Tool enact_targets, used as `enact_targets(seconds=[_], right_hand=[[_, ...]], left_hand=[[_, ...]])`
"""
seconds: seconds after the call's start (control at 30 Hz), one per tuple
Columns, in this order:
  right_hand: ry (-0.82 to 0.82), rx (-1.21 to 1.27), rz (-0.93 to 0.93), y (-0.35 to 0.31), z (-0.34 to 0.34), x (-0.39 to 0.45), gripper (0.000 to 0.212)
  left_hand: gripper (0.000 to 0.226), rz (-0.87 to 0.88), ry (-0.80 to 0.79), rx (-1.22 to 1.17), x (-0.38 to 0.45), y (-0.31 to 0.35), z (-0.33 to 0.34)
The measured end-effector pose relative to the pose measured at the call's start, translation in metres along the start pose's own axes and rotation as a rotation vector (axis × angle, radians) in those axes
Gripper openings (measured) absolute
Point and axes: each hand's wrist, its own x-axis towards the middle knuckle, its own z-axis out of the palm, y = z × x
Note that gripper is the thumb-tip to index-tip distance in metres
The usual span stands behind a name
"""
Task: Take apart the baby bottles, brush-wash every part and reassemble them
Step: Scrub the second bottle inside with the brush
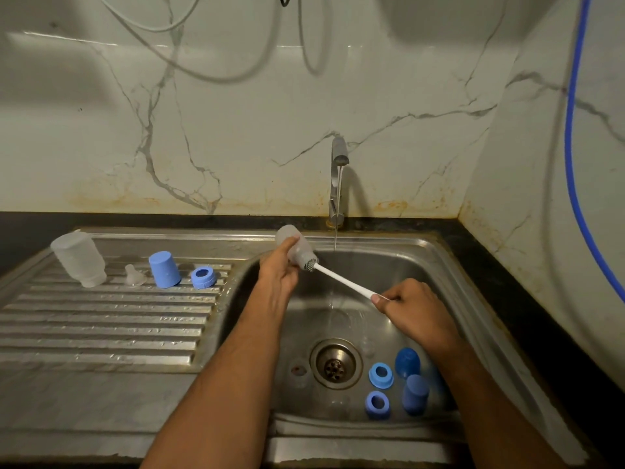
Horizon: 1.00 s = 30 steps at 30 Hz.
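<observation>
The translucent plastic baby bottle (297, 248), gripped by the left hand (278, 269) over the steel sink (449, 265), is being scrubbed with the white-handled bottle brush (341, 280) pinched in the right hand (411, 304); rinsing seems due next.

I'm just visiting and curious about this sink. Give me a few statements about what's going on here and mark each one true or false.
1. The left hand holds a clear bottle over the sink. True.
2. The brush is held in the left hand. False: the right hand grips its white handle, and the bristle head sits at the bottle's mouth.
3. The tap is turned off. False: a thin stream of water runs from it.
4. A blue cap stands on the draining board. True.
5. The sink basin holds no parts. False: blue rings and caps lie near the drain.
</observation>
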Motion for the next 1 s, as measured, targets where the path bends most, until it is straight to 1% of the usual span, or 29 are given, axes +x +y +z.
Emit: enact_targets(seconds=[0.07,0.17,0.27,0.4,0.6,0.77,0.8,0.93,1.0], right_hand=[[-0.008,-0.035,-0.004,-0.001,0.002,0.001,0.035],[-0.03,0.0,0.011,0.003,-0.005,0.004,0.032],[-0.044,0.023,0.019,0.004,-0.008,0.005,0.032],[-0.03,0.031,-0.008,-0.001,0.005,0.001,0.034],[-0.034,0.042,0.002,0.003,-0.009,0.004,0.028],[0.01,0.054,-0.001,0.003,0.004,0.003,0.037],[0.015,0.058,0.004,0.003,0.005,0.003,0.037],[0.0,0.049,0.006,0.005,-0.004,0.006,0.033],[-0.034,0.046,0.006,0.008,-0.011,0.005,0.031]], left_hand=[[0.06,-0.011,0.031,-0.005,-0.001,-0.005,0.001],[0.051,-0.01,0.008,-0.071,0.005,0.006,0.0],[0.055,0.015,0.051,-0.083,0.013,0.013,-0.004],[0.063,0.053,0.063,0.002,0.008,-0.008,0.001],[0.062,0.113,0.116,-0.089,0.017,0.008,0.0],[0.085,0.059,0.005,-0.027,0.006,-0.002,0.003],[0.084,0.045,-0.02,-0.011,0.005,-0.002,0.003],[0.053,0.017,-0.095,-0.05,0.005,0.005,-0.001],[0.05,0.019,-0.106,-0.145,0.005,0.013,-0.004]])
